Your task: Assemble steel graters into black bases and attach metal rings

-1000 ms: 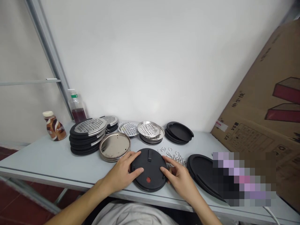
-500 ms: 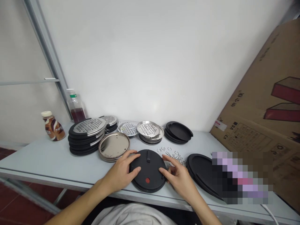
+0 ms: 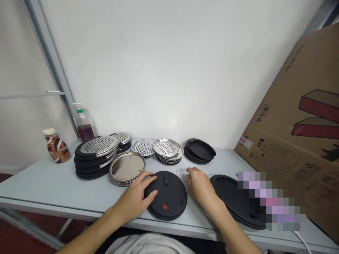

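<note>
Shifted the right hand (image 3: 201,186) since the earlier frame, off the round black disc (image 3: 171,197) to the small silver metal rings (image 3: 182,170). See at far left a white-capped brown-patterned bottle (image 3: 57,146), contents hidden, then a green-banded clear bottle (image 3: 83,122), part-filled with dark red liquid (image 3: 85,132). Resting the left hand (image 3: 135,197), fingers spread, on the disc's left rim, near the pale grey desk (image 3: 53,188)'s front edge. Curling the right hand's fingers; can't tell if pinching.

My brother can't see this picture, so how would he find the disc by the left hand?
Start at the grey table and look along its front edge, near the middle. The left hand touches a black disc there. Only this disc shows a red dot.
</note>
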Motion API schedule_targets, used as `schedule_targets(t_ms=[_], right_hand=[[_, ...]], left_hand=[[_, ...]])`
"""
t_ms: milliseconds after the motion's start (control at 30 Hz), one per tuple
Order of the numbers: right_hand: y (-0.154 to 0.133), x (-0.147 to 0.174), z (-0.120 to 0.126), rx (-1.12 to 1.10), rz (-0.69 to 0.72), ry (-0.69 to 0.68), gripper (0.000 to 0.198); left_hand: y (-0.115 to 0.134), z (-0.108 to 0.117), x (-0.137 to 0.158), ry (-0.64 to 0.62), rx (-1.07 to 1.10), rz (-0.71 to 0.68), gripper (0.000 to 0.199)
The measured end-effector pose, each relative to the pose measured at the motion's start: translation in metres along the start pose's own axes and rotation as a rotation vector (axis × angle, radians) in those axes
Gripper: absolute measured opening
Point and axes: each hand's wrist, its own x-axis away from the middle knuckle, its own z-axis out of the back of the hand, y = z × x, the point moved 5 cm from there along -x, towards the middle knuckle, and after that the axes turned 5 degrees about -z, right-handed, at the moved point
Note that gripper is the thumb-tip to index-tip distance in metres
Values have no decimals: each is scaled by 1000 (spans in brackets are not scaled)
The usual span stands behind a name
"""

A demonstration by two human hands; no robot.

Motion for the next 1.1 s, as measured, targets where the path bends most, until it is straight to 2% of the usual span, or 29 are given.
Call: schedule_targets(t_ms=[267,433,533,633,767,967,1100], right_hand=[[10,-19,-9,45,-39,-74,41],[15,-18,-12,22,-53,-100,34],[13,-16,-12,9,-70,-108,31],[10,-14,-12,-7,-71,-115,32],[8,-13,-13,-29,-65,-117,31],[9,-13,-13,-70,-71,-111,29],[9,-13,-15,-103,-68,-94,25]], left_hand=[[10,2,-3,59,-141,-26,34],[32,4,-30,57,-127,-124,26],[46,-3,-61,-44,-101,-161,21],[51,-20,-94,-220,-99,-112,21],[52,-43,-127,-360,-83,-59,21],[47,-60,-143,-483,-110,77,19],[51,-64,-150,-548,-127,106,15]])
